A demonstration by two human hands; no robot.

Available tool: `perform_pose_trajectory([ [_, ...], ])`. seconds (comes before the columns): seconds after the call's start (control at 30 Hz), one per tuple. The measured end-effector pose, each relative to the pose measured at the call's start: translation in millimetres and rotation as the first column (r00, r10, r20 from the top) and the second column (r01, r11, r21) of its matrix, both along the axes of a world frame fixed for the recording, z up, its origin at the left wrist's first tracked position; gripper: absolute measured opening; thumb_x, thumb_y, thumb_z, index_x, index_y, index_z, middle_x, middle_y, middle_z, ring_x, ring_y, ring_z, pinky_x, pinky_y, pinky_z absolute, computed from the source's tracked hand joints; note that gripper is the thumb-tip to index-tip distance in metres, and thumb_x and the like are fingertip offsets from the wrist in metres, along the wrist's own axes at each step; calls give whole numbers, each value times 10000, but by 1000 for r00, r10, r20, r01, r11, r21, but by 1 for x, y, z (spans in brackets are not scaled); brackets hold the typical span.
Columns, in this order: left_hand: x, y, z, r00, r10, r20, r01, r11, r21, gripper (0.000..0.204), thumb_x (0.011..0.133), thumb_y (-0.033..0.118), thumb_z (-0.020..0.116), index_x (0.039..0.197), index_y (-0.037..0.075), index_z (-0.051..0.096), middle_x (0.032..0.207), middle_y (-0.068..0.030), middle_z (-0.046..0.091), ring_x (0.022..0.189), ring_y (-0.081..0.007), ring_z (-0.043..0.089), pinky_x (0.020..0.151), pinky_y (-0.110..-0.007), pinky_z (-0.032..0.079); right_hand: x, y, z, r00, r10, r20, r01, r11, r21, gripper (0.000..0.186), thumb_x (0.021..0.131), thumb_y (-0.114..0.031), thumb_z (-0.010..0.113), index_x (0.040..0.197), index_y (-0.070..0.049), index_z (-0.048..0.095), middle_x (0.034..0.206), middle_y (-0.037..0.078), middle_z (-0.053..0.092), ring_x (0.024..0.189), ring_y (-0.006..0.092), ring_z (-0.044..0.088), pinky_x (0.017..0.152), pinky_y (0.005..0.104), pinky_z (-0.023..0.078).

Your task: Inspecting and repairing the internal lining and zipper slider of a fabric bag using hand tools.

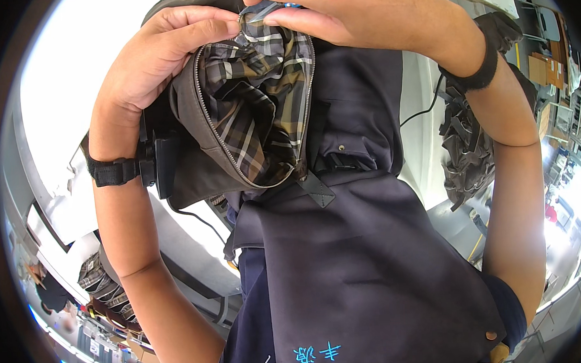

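Note:
An open grey-brown bag (pixel 190 121) shows plaid lining (pixel 255 111) inside a curved zipper. My left hand (pixel 162 57) pinches the bag's zippered edge at the top. My right hand (pixel 335 24) is closed at the same edge, holding a small pointed tool (pixel 262 15) with a metal or clear tip and a bit of blue; its exact kind is unclear. Dark purple-grey fabric (pixel 358 94) lies right of the lining, with a short strap (pixel 317 191) below. A wide dark flap or apron (pixel 365 256) with cyan stitching fills the lower middle. Both my wrists wear black straps.
A white work surface (pixel 55 127) lies under and around the bag. Crumpled dark bags (pixel 464 154) sit at the right, plaid items (pixel 100 287) at lower left. Black cables run beside the bag. Another person (pixel 52 289) is at far left; shelves and cardboard boxes (pixel 545 70) stand at far right.

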State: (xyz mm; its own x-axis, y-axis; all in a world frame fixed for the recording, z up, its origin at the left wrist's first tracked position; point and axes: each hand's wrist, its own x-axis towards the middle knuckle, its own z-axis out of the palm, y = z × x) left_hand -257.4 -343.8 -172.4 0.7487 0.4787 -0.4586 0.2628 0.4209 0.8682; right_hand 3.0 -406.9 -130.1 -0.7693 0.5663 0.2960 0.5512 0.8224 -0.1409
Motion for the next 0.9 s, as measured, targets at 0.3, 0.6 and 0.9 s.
perform_pose_trajectory([
  [0.3, 0, 0, -1, 1000, -1, -20, 2, 1000, 19, 267, 972, 151, 718, 1183, -11, 738, 1082, -70, 762, 1039, -132, 697, 961, -247, 517, -1, 1, 1, 1000, 1, 1, -1, 1000, -7, 186, 868, -173, 703, 850, -73, 547, 722, 90, 597, 600, 289, 627, 533, 381, 482],
  [0.6, 1, 0, 0, 1000, -5, -18, 5, 1000, 14, 262, 966, 159, 724, 1175, 3, 746, 1062, -55, 765, 1013, -103, 696, 894, -188, 513, -1, 3, -1, 999, 26, -27, -25, 999, 34, 157, 869, -160, 678, 839, -75, 549, 699, 76, 592, 597, 278, 630, 535, 379, 487],
  [0.9, -1, 0, -4, 1000, 18, -17, -18, 1000, -1, 257, 964, 160, 726, 1169, 7, 749, 1063, -39, 764, 989, -73, 681, 852, -177, 496, 1, 0, -8, 994, -9, -107, -1, 996, -90, 110, 888, -146, 670, 937, -66, 613, 759, 90, 649, 665, 288, 666, 602, 377, 511],
])
